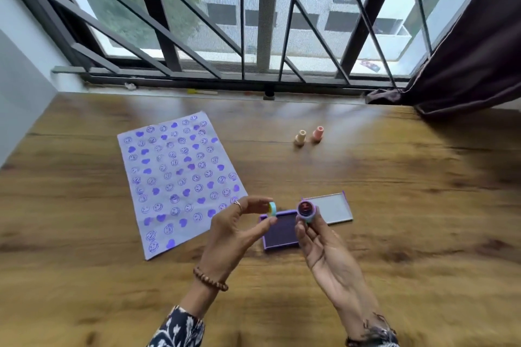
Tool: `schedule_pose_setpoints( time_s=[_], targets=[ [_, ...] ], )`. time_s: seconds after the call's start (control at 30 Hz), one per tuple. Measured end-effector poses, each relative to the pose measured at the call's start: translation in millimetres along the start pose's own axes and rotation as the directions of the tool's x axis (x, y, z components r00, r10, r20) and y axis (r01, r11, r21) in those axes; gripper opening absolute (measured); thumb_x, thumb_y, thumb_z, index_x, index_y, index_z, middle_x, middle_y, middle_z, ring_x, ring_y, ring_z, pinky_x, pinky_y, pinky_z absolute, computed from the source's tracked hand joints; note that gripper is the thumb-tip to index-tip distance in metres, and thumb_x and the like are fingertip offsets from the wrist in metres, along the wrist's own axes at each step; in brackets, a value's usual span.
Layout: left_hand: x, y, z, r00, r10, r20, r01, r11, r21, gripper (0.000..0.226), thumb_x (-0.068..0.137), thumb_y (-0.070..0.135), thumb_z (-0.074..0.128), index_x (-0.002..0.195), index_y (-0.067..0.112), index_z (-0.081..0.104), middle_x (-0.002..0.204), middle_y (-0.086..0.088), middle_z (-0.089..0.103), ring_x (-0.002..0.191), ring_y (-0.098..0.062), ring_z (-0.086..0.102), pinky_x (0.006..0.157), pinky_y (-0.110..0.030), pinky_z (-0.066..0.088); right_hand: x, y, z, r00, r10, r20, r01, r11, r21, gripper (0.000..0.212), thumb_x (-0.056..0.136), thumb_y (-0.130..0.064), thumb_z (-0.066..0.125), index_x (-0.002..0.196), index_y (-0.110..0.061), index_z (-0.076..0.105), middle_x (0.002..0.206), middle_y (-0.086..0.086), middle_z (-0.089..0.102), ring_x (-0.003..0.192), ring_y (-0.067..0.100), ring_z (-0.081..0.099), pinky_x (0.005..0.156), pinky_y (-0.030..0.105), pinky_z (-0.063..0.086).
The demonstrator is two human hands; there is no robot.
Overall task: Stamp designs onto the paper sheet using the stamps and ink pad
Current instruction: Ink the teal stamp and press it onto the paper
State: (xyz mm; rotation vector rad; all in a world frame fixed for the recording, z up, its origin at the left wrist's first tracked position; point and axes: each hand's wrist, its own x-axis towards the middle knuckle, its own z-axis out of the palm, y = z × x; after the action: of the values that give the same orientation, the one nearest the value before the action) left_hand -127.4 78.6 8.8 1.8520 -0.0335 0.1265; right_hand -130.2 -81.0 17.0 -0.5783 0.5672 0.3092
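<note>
A lilac paper sheet (177, 177) lies on the wooden table (394, 205), covered with several purple smiley and heart prints. An open purple ink pad (282, 231) sits just right of the sheet, its lid (329, 207) folded back. My right hand (321, 245) holds a round stamp (306, 211) above the pad, its inked face turned up toward me. My left hand (236, 228) pinches the stamp's small round cap (272, 209) between thumb and fingers, a little to the left of the stamp. The cap and stamp are apart.
Two more stamps stand farther back on the table, a beige stamp (300, 137) and a pink stamp (318, 133). A barred window (253, 22) runs along the table's far edge. A dark curtain (473, 59) hangs at the right.
</note>
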Motion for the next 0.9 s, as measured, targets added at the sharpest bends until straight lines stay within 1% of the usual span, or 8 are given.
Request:
schedule_pose_setpoints(
  time_s=[0.2,0.3,0.37,0.43,0.53,0.63,0.73,0.9],
  targets=[
    [-6.4,-21.8,-3.0,0.986,-0.169,0.007,0.169,0.985,0.020,0.024,0.073,0.016,0.073,0.086,0.034,0.063,0.086,0.012,0.069,0.083,0.006,0.063,0.075,-0.001,0.043,-0.1,0.9,-17.3,0.997,0.058,-0.046,-0.058,0.998,0.002,0.019,0.073,-0.012,0.059,0.070,-0.002,0.075,0.073,0.011,0.073,0.060,0.012,0.070,0.053,0.018,0.058],
    [-4.0,-32.8,-1.7,0.970,-0.241,0.035,0.237,0.968,0.078,0.019,0.076,0.021,0.071,0.090,0.030,0.063,0.090,0.009,0.069,0.087,0.004,0.062,0.083,-0.010,0.046,7.6,6.3,-26.0,0.992,-0.089,-0.092,0.058,0.953,-0.298,0.014,0.082,-0.006,0.059,0.081,-0.007,0.073,0.080,0.007,0.074,0.064,0.008,0.069,0.057,0.015,0.056],
    [-1.9,-38.6,0.1,0.956,-0.288,0.046,0.284,0.955,0.085,0.018,0.077,0.022,0.069,0.093,0.025,0.062,0.092,0.005,0.069,0.089,-0.002,0.064,0.088,-0.019,0.048,11.2,9.7,-30.4,0.943,-0.315,-0.110,0.161,0.718,-0.677,0.010,0.083,-0.007,0.064,0.085,-0.016,0.069,0.086,0.007,0.073,0.066,0.006,0.066,0.063,0.013,0.053],
    [-0.1,-41.8,2.2,0.942,-0.326,0.075,0.320,0.944,0.075,0.017,0.080,0.020,0.067,0.095,0.023,0.060,0.095,0.001,0.069,0.091,-0.006,0.065,0.095,-0.031,0.049,12.6,11.4,-33.7,0.833,-0.552,0.040,0.221,0.266,-0.938,0.011,0.079,-0.014,0.070,0.083,-0.022,0.066,0.086,0.001,0.071,0.069,0.000,0.063,0.066,0.004,0.044],
    [1.4,-46.9,5.8,0.939,-0.329,0.105,0.314,0.940,0.134,0.018,0.081,0.022,0.066,0.097,0.022,0.058,0.098,-0.002,0.070,0.096,-0.011,0.065,0.100,-0.044,0.045,11.4,17.3,-35.0,0.739,-0.590,0.326,0.289,-0.160,-0.944,0.012,0.079,-0.018,0.071,0.089,-0.020,0.063,0.085,-0.007,0.063,0.069,-0.002,0.058,0.065,0.000,0.039],
    [2.1,-49.3,8.3,0.945,-0.308,0.110,0.284,0.939,0.193,0.019,0.081,0.024,0.066,0.098,0.022,0.059,0.099,0.000,0.070,0.097,-0.010,0.064,0.101,-0.048,0.041,10.1,24.0,-36.8,0.724,-0.526,0.446,0.280,-0.368,-0.887,0.013,0.080,-0.014,0.070,0.091,-0.014,0.063,0.082,-0.002,0.062,0.066,0.006,0.057,0.065,0.012,0.047],
    [3.2,-50.1,8.6,0.953,-0.282,0.111,0.252,0.940,0.229,0.020,0.080,0.025,0.066,0.098,0.024,0.059,0.099,0.001,0.070,0.097,-0.009,0.064,0.100,-0.050,0.041,8.9,24.0,-35.2,0.746,-0.460,0.481,0.259,-0.466,-0.846,0.015,0.078,-0.011,0.072,0.090,-0.011,0.063,0.079,0.002,0.063,0.063,0.012,0.060,0.059,0.026,0.057],
    [4.8,-53.5,6.3,0.955,-0.268,0.129,0.231,0.942,0.243,0.023,0.079,0.022,0.068,0.100,0.022,0.059,0.102,0.001,0.070,0.098,-0.007,0.064,0.100,-0.048,0.043,14.9,18.3,-24.9,0.782,-0.390,0.485,0.258,-0.507,-0.823,0.015,0.077,-0.009,0.072,0.088,-0.013,0.062,0.080,0.002,0.064,0.063,0.011,0.060,0.059,0.014,0.046]
  ],
)
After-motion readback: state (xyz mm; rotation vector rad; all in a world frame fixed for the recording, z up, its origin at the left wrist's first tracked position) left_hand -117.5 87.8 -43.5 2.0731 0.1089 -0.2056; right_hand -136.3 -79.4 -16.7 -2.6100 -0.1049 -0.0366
